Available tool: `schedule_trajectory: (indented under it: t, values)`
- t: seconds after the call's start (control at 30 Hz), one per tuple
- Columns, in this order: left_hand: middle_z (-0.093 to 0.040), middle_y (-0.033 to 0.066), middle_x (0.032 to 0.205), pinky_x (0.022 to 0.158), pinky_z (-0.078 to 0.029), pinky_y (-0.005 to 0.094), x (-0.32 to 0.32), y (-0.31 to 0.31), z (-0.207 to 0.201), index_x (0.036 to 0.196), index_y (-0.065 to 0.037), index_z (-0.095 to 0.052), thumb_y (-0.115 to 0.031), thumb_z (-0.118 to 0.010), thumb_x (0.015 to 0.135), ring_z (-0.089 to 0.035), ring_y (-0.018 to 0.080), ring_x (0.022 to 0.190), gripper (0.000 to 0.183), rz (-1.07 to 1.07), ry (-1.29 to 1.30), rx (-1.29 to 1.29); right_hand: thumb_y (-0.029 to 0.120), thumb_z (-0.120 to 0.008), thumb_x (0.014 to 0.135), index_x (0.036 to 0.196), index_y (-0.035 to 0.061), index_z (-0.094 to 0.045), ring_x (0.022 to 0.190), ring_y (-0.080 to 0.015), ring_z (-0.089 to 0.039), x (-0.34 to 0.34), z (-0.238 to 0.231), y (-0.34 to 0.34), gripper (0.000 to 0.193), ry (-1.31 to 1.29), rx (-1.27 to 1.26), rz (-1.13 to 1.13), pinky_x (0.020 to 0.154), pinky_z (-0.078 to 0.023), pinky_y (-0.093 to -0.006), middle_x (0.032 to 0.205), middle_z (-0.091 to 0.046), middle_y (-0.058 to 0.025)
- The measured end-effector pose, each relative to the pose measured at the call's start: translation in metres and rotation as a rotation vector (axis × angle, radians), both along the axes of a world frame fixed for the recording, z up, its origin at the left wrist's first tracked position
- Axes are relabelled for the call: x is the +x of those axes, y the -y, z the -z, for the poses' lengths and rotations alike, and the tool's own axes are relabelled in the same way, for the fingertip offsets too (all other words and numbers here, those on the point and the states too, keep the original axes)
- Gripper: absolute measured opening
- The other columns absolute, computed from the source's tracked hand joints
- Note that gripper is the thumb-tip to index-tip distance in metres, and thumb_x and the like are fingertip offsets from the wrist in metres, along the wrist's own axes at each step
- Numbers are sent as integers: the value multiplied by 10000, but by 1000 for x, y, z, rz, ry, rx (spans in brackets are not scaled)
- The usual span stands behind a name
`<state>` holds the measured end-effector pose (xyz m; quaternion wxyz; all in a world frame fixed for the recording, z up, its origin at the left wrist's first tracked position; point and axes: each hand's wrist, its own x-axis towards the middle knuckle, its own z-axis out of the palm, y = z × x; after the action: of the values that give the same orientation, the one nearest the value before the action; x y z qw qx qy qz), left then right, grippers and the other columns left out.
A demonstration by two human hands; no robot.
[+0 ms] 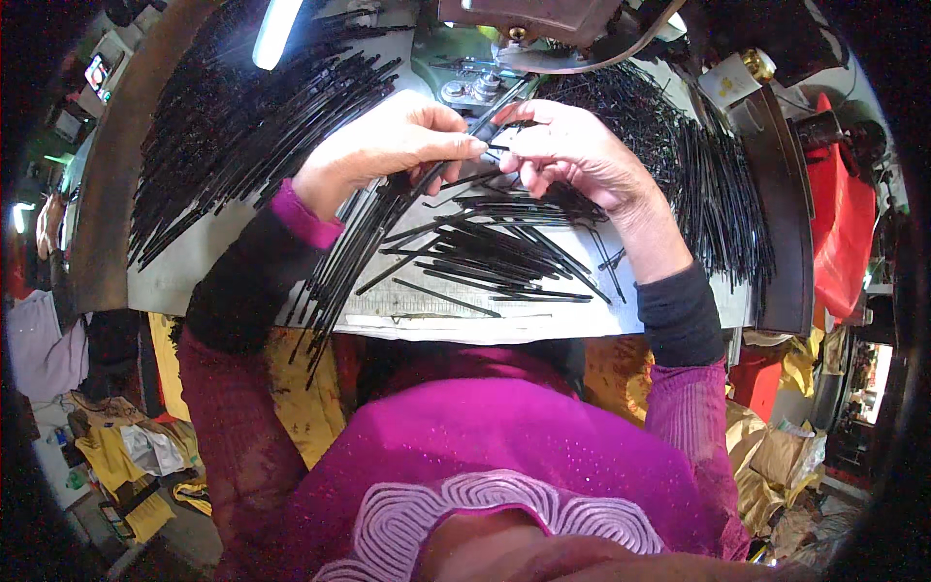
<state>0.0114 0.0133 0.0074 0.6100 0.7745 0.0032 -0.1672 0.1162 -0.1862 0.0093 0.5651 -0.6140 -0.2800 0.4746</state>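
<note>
My left hand [388, 144] is closed at the middle of the worktop, with thumb and fingertips pinching the end of a thin black strip [497, 147]. A loose bundle of long black strips [341, 262] runs under that hand down over the near edge; how much of it the palm grips is hidden. Facing it, my right hand [577, 147] has its thumb and forefinger curled in at the other end of the short strip, its remaining fingers bent. Just beyond both hands stand the metal foot and plate of a sewing machine [475, 89].
Large heaps of black strips lie on the left [262, 126] and right [698, 184] of the white worktop [427, 320]. A smaller pile [495, 252] sits nearest me. The machine's dark head [533, 19] and a bright lamp tube [277, 34] hang at the far side. A red bag [839, 233] is at right.
</note>
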Motion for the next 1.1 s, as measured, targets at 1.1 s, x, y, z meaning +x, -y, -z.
schedule_trajectory:
  t: [1.1]
  values:
    - [-438, -41, 502, 377, -251, 185, 25, -26, 11, 725, -51, -587, -265, -632, 835, -369, 29, 389, 245, -371, 153, -226, 147, -501, 895, 1028, -18, -525, 756, -213, -649, 16, 6, -5, 213, -37, 246, 482, 620, -554, -266, 962, -625, -204]
